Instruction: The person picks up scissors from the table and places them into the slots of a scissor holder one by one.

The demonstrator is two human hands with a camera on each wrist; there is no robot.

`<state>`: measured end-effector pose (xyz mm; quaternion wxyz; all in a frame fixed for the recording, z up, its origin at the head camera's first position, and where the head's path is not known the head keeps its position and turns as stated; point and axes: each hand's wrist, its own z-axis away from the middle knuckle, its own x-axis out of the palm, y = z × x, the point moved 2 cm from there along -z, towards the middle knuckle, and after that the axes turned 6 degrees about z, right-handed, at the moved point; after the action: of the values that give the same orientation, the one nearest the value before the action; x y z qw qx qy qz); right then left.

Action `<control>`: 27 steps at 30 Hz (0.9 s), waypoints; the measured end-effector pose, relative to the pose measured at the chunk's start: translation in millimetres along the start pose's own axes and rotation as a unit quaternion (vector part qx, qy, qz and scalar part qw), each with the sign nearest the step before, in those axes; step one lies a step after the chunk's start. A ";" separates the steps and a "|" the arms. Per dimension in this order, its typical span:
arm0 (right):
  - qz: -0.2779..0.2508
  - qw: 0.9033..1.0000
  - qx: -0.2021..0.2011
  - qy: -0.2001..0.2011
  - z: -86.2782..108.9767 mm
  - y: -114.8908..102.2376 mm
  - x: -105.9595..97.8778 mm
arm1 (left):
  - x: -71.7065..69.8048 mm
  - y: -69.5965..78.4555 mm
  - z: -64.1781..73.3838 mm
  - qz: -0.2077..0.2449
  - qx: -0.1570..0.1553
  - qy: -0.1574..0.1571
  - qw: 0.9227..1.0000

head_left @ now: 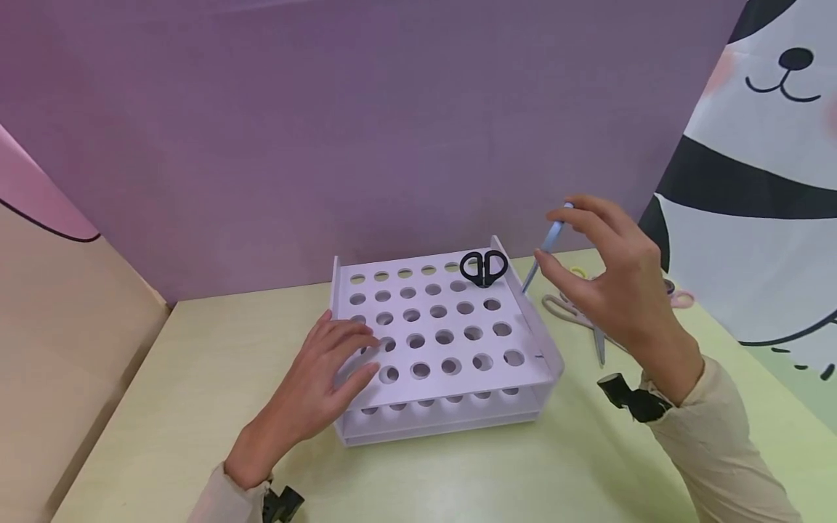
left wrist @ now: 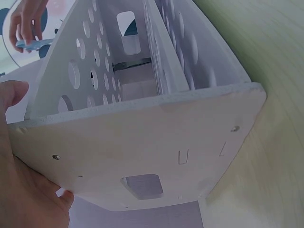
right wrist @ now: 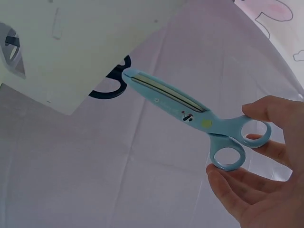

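Observation:
A white rack (head_left: 471, 382) with rows of round holes stands on the table. My left hand (head_left: 330, 374) rests on its left edge, fingers loosely bent over the top board. In the left wrist view, the thumb and fingers lie along the side panel (left wrist: 118, 147). To the right of the rack, my right hand (head_left: 617, 280) pinches light blue scissors (right wrist: 194, 118) by the handle loops, thumb on one and fingertips at the other. Their blades point down towards the rack's right side panel. Black-handled scissors (head_left: 484, 280) stand in a hole at the back right corner, handles up.
Right of the rack, several scissors lie on the table (head_left: 229, 378): a grey-beige pair (head_left: 567, 314), a pink-handled pair (head_left: 683, 299) and a yellow loop (head_left: 578, 272), partly behind my right hand. A purple cloth (head_left: 327, 145) hangs behind, with a panda-print sheet (head_left: 752, 269) on the right.

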<state>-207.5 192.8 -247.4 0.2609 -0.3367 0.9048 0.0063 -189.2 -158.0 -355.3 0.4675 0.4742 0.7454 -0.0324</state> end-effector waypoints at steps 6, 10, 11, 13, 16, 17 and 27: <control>0.014 0.999 -0.037 -0.030 -9.6 -12.6 0.6 | 1.6 -1.1 -0.2 0.000 -0.001 -0.003 1.000; 0.019 0.997 -0.057 -0.056 -19.5 -21.5 2.1 | 1.8 -1.0 -0.1 -0.001 0.000 -0.003 1.000; 0.019 0.996 -0.065 -0.061 -22.3 -23.6 3.1 | 1.7 -1.0 -0.1 -0.002 0.000 -0.002 1.000; 0.022 0.994 -0.081 -0.073 -27.5 -28.0 5.8 | 1.4 -1.2 0.1 -0.003 0.000 -0.001 1.000; 0.026 0.990 -0.101 -0.092 -34.9 -34.4 11.8 | 1.1 -1.4 0.6 -0.003 -0.002 -0.002 1.000; 0.029 0.989 -0.104 -0.099 -37.0 -36.6 14.2 | 0.9 -1.5 0.8 -0.003 -0.002 -0.003 1.000; 0.053 0.975 -0.121 -0.180 -57.8 -45.2 45.3 | 1.8 -0.1 -0.2 -0.004 0.004 0.004 1.000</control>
<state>-235.8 119.6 -211.6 0.3755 -0.3109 0.8522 0.1903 -189.6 -156.8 -356.6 0.4621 0.4732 0.7492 -0.0354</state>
